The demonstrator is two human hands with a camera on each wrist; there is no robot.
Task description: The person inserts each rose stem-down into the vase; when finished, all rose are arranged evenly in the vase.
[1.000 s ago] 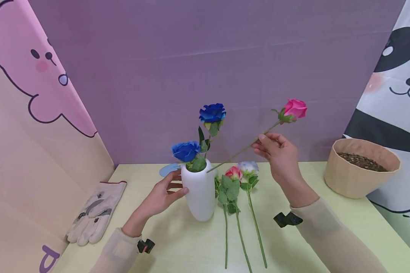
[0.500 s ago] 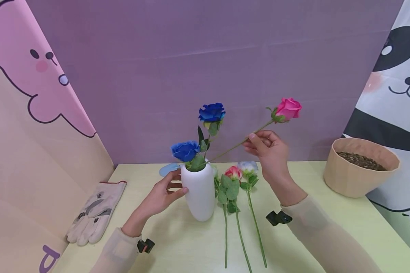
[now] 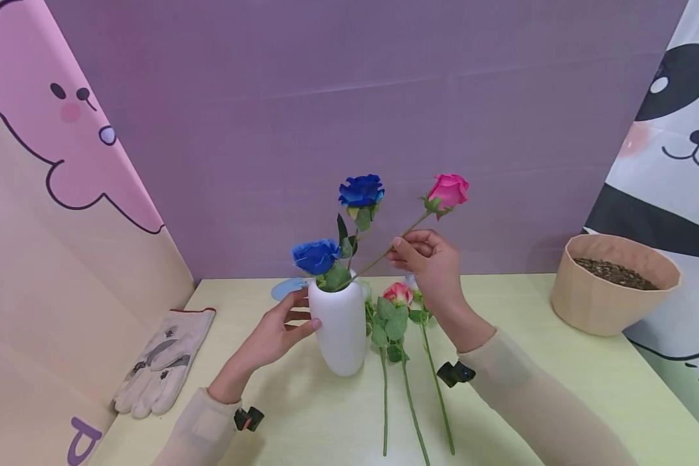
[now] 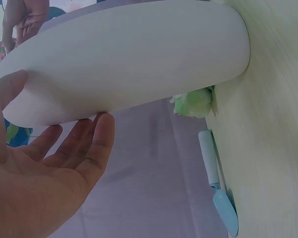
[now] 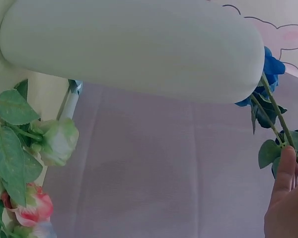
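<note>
A white vase [image 3: 339, 333] stands upright on the table, holding two blue roses [image 3: 362, 191]. My left hand [image 3: 279, 330] grips the vase near its rim from the left; in the left wrist view the thumb and fingertips touch its wall. A pink rose [image 3: 449, 190] leans up to the right, its stem pinched between the thumb and fingers of my right hand [image 3: 433, 265]. That stem's lower end goes into the vase mouth, its tip hidden inside. In the right wrist view the stem [image 5: 277, 106] passes the vase's edge beside blue petals.
Right of the vase lie several flowers, among them a red-and-white rose [image 3: 399, 294], stems toward me. A blue trowel [image 4: 224, 210] lies behind the vase. Gloves [image 3: 166, 362] lie at left; a pot [image 3: 611, 307] with dark granules stands at right.
My right hand has moved left and slightly down with the pink rose. The stem's end has gone from beside the rim into the vase mouth. The left hand stays put.
</note>
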